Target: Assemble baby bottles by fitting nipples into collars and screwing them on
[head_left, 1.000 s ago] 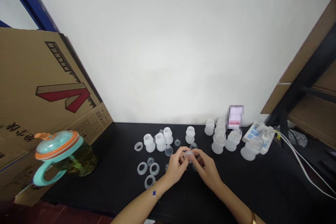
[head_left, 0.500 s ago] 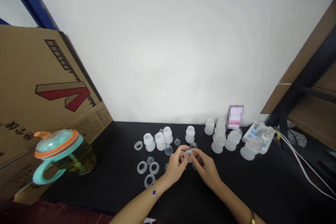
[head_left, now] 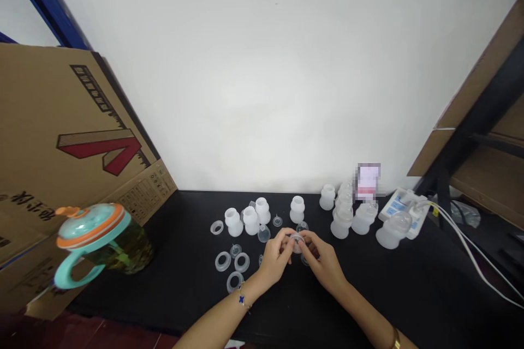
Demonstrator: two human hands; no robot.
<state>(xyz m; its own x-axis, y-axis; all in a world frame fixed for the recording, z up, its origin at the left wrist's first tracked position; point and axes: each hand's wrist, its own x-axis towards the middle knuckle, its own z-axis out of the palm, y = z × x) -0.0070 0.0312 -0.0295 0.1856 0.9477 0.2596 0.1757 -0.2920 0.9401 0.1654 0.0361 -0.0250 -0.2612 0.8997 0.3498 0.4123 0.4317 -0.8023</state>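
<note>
My left hand (head_left: 275, 257) and my right hand (head_left: 325, 262) meet above the black table, fingers closed around a translucent bottle collar ring (head_left: 297, 238). Thumbs press at its middle; whether a teat sits inside is hidden by fingers. Just behind my hands lies a clear teat (head_left: 302, 226), and a further clear piece is partly covered under my right hand. Left of my left hand are loose collar rings (head_left: 222, 261), a clear teat (head_left: 264, 233) and a smaller teat (head_left: 277, 220). White open bottle bodies (head_left: 233, 223) stand behind them, with a single bottle body (head_left: 297, 210) farther right.
Bottles with clear tops (head_left: 341, 222) stand at the right, near a blurred upright panel (head_left: 367, 181). A white power strip (head_left: 415, 218) with cables (head_left: 462, 240) lies beyond. A teal-lidded jug (head_left: 96, 237) and a large cardboard box (head_left: 94, 136) are at the left.
The thumbs and fingers have shifted slightly on the collar ring, the left thumb now over its near side. The whole view has moved a little; objects on the table stay put.
</note>
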